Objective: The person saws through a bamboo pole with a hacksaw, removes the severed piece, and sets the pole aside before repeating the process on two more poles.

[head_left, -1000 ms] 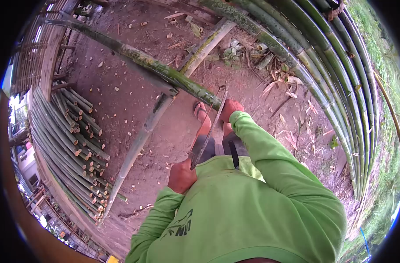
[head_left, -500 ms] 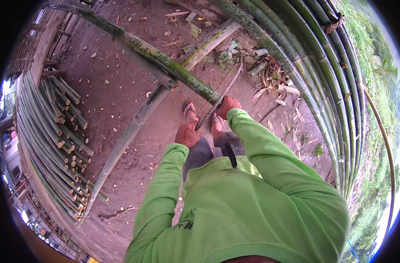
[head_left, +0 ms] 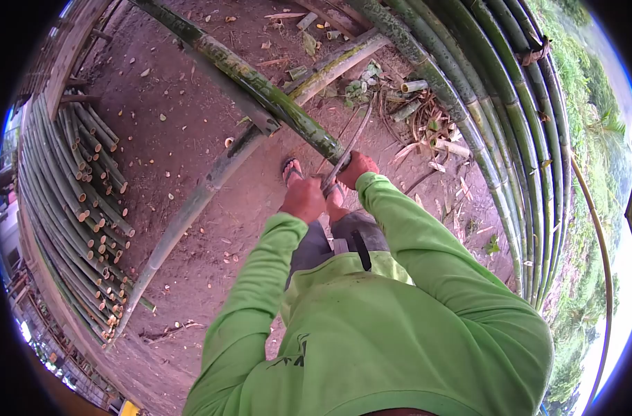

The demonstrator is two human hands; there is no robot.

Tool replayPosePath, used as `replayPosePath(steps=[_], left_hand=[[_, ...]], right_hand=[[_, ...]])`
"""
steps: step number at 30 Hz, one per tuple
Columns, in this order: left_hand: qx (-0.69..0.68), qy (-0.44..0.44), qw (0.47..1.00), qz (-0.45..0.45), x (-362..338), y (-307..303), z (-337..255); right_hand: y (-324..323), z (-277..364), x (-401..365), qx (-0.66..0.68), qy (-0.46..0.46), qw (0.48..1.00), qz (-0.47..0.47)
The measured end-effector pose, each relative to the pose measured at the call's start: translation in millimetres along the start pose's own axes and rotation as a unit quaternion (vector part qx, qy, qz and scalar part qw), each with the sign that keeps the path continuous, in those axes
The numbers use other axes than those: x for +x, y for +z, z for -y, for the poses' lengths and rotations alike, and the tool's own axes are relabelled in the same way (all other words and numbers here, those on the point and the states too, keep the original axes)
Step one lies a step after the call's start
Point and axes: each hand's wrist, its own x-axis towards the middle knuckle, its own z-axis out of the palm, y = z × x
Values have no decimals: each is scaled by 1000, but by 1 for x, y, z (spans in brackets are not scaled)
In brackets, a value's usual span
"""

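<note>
My left hand [head_left: 305, 199] is closed around the near end of a long, thin, slightly curved blade [head_left: 359, 132]. Its handle is hidden in my fist, and the blade slants up and away across the bamboo pole's near end. My right hand [head_left: 360, 168] grips that end of the green bamboo pole [head_left: 250, 83], close beside the blade. The pole runs to the upper left and rests over a crossing pale bamboo support [head_left: 208, 182]. Whether the blade has cut into the pole I cannot make out.
A stack of cut bamboo poles [head_left: 70, 201] lies at the left. Long green poles [head_left: 499, 132] lean along the right. Bamboo scraps and leaves [head_left: 434, 128] litter the dirt near them. My sandalled feet [head_left: 293, 170] stand beneath the pole end.
My left hand has moved up and slightly right, toward the pole, and the blade has shifted with it. My right hand still holds the pole's end. The view has shifted slightly.
</note>
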Motion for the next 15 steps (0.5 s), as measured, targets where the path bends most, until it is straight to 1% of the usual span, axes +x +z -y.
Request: replayPosePath(steps=[1,3,4,5,6,7,9,11,12,13,14,15], left_hand=[[-14,3,1000,-7,1,4,2],[-38,1,999,-10,-8,5,5],[-51,-90,993,51,-26,-22,-15],[-64,-81,993,58,-47,-42,-19],[-76,-85,990,77,-82,-62,-19],[-68,-94,990,81,-113,-83,-22],[-61,-97,989,90,-130,-97,-25],[-57,-94,989,97,-126,-98,-21],[-61,-93,989,96,-103,-73,-9],[-95,-67,991,67,-63,-53,-8],[-52,62,995,-64,-27,6,25],[-27,-1,1000,13,16,22,20]], right_hand=[[-2,1,-1,5,6,1000,-8],[1,-2,-9,11,-13,1000,-8],[-2,-3,-7,5,-15,1000,-26],[-7,-4,-2,4,-15,999,-45],[-13,-4,-5,12,-25,999,-40],[-28,4,-9,1,2,1000,3],[-30,0,-5,-3,-1,1000,-4],[-29,-3,-3,2,-14,1000,-21],[-27,-4,-2,4,-19,999,-28],[-26,-3,-3,10,-24,1000,-14],[-27,-2,-2,15,-26,1000,-3],[-26,-3,-4,18,-27,999,11]])
